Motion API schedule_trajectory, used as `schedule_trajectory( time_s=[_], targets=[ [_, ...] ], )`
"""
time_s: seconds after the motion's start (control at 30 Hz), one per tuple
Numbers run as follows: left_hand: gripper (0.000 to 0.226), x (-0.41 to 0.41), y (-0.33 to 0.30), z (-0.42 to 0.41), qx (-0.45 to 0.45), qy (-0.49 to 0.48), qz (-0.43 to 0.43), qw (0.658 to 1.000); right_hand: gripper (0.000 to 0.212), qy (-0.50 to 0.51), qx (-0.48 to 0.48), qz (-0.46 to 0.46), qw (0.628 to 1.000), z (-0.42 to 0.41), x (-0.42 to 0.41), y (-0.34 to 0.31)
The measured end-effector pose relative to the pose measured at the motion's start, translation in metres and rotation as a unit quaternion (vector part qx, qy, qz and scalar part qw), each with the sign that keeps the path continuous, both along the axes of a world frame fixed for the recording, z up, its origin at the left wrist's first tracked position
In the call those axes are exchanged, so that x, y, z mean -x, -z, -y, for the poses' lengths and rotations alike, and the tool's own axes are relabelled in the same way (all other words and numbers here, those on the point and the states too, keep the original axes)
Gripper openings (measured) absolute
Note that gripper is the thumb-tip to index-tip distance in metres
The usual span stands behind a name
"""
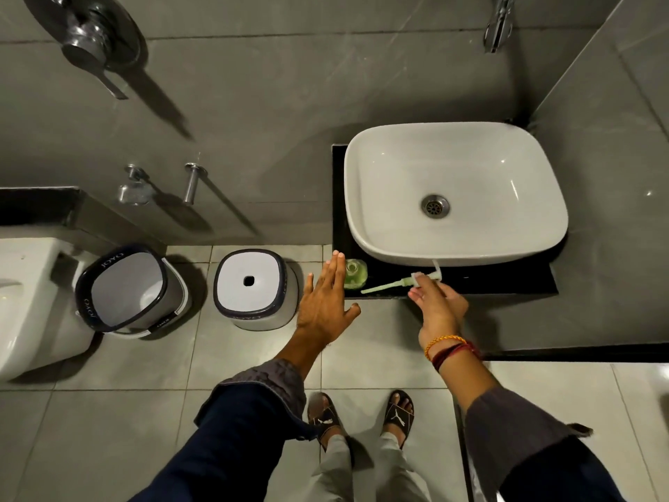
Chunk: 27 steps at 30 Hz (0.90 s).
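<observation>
My right hand point(436, 302) pinches the white pump point(394, 284). Its thin tube is out of the bottle point(355, 274) and points left, just in front of the sink point(365, 230). My left hand point(324, 302) is flat and wide open and holds nothing. It is just beside the green bottle, which stands on the black worktop point(506, 280) at the sink's front left corner. A stool point(249, 280) and a bucket point(84, 302) sit on the floor, left of the sink.
</observation>
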<state>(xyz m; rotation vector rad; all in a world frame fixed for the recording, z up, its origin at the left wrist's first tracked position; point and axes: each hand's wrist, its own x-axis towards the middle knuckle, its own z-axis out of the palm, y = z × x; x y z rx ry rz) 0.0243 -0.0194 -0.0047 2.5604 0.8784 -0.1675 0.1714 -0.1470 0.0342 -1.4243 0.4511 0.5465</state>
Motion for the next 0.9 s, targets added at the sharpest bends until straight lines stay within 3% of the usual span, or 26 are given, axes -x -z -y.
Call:
schedule_trajectory(
  time_s=[0.17,0.27,0.47,0.77,0.9],
  targets=[
    [0.1,-0.002,-0.003,-0.004,-0.032,0.007,-0.017,0.999,0.02,-0.07,0.012,0.204,0.976,-0.024,0.002,-0.047],
    [0.1,-0.002,-0.004,-0.002,-0.034,0.002,-0.014,0.999,0.023,-0.13,0.016,0.276,0.952,-0.038,0.007,-0.056],
    [0.1,-0.005,-0.006,-0.001,-0.022,-0.008,-0.021,1.0,0.034,-0.204,0.08,0.331,0.918,-0.049,0.019,-0.046],
    [0.099,-0.005,-0.003,-0.002,-0.028,-0.003,-0.037,0.999,0.021,-0.366,0.224,0.398,0.811,-0.069,0.037,-0.014],
    [0.099,-0.005,0.0,0.0,-0.031,-0.007,-0.037,0.999,0.026,-0.39,0.26,0.398,0.789,-0.071,0.039,-0.005]
  ],
)
